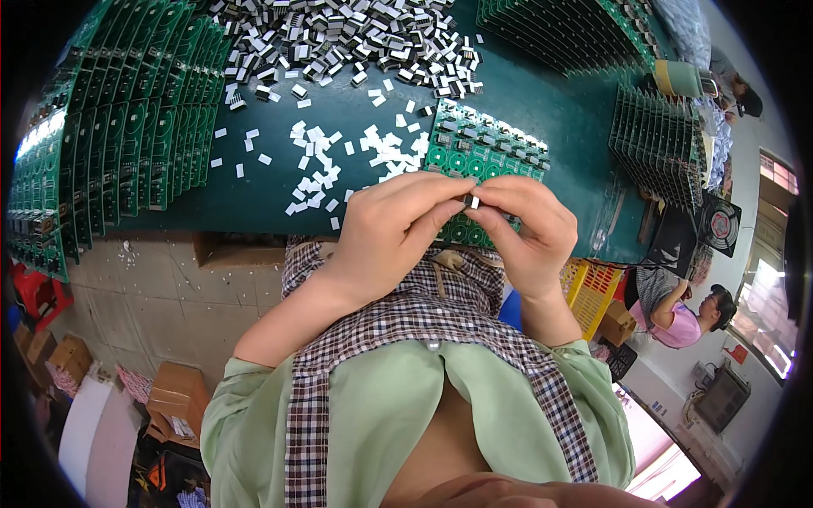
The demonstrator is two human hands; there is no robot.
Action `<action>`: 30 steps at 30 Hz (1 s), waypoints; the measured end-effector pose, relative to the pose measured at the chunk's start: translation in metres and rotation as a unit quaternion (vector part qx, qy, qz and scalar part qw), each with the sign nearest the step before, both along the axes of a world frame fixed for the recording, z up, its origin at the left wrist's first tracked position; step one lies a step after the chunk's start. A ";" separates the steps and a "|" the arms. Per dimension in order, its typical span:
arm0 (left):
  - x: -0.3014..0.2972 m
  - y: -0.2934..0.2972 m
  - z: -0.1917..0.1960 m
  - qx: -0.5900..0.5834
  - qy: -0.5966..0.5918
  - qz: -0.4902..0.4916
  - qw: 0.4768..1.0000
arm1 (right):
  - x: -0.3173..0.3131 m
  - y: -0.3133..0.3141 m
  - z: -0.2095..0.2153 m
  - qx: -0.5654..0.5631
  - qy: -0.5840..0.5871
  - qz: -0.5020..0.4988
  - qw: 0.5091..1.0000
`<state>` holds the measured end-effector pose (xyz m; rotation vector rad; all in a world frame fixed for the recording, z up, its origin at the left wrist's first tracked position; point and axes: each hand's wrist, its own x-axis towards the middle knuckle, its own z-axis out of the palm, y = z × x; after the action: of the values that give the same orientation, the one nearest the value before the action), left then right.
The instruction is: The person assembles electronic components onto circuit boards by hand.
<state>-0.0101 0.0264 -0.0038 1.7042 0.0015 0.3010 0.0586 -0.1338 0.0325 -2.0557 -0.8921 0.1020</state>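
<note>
My left hand [391, 222] and my right hand [535, 227] meet at the near edge of the table. Both are closed, thumbs and forefingers pinching one small electronic component with a white face [475, 202]. The fingertips cover most of it. Just beyond and partly beneath my hands lies a green circuit board panel [487, 144] with rows of parts and round outlines on it. Loose small white pieces [315, 161] are scattered on the table to the left of the panel. Farther back is a heap of white-and-black pin components [347, 42].
Stacks of upright green circuit boards stand at the left [135, 127], far right [567, 34] and right [659, 140] of the green table [584, 110]. A black fan [720, 224] is at the right. A yellow crate [589, 292] sits below. Another person [682, 317] is off to the right.
</note>
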 end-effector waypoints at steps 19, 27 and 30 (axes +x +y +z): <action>0.006 -0.002 -0.006 0.020 -0.068 0.007 0.997 | -0.002 -0.005 -0.009 0.097 0.145 -0.031 0.984; 0.002 -0.003 -0.007 0.073 -0.090 0.040 0.992 | -0.004 -0.006 -0.010 0.075 0.116 -0.032 0.990; 0.002 -0.002 -0.008 0.066 -0.097 0.035 0.992 | -0.005 -0.006 -0.010 0.075 0.111 -0.035 0.990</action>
<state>-0.0081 0.0240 -0.0116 1.8021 -0.1045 0.5279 0.0541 -0.1399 0.0229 -1.8903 -0.6694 0.2162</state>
